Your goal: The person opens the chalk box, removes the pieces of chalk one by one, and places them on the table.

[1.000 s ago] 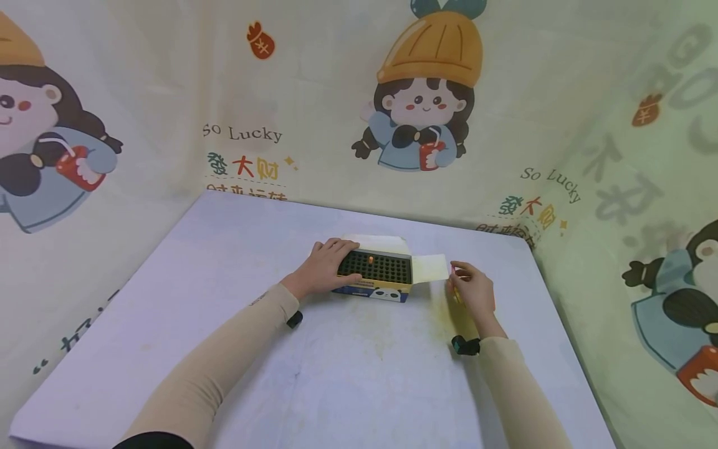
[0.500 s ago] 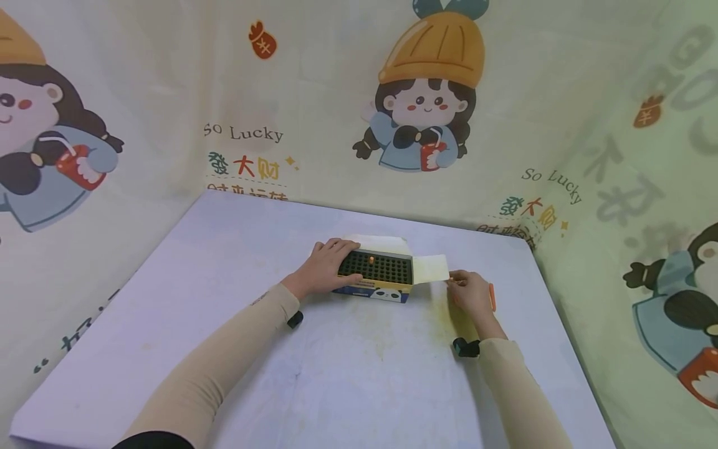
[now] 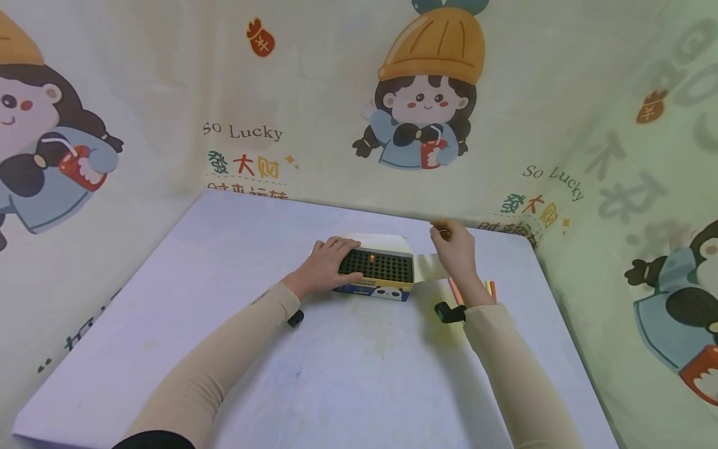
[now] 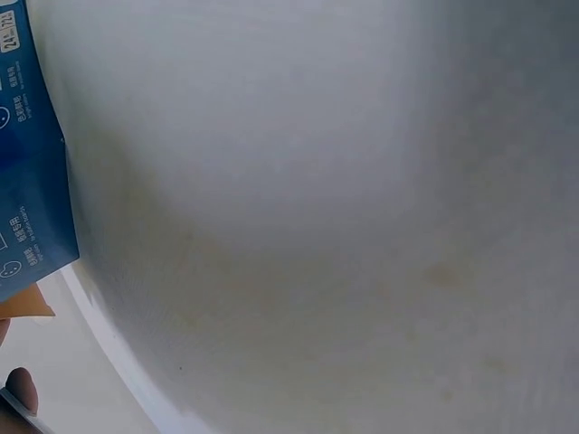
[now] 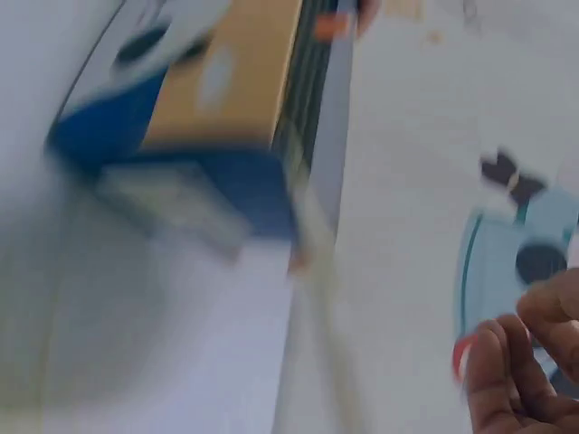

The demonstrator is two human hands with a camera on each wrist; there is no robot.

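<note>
A blue-and-yellow cardboard box (image 3: 364,287) with a panda print stands on the table, its flaps open. Inside it a black insert (image 3: 387,268) has rows of round holes, and one orange stick (image 3: 372,257) stands upright in a hole. My left hand (image 3: 327,265) grips the box's left end, thumb on the front edge and fingers at the back. My right hand (image 3: 457,249) is raised over the right flap (image 3: 429,268), thumb and fingertips together around what looks like a thin stick; its colour is mostly hidden. The right wrist view also catches these fingertips (image 5: 489,353).
Several coloured sticks lie on the table to the right, among them a pink stick (image 3: 455,291) and an orange stick (image 3: 493,290), partly behind my right wrist. The white table (image 3: 336,374) reaches a cartoon-printed curtain (image 3: 314,93) at the back and sides.
My right hand has risen from the sticks on the table, moving up and a little left beside the box. My left hand and the box stay in place.
</note>
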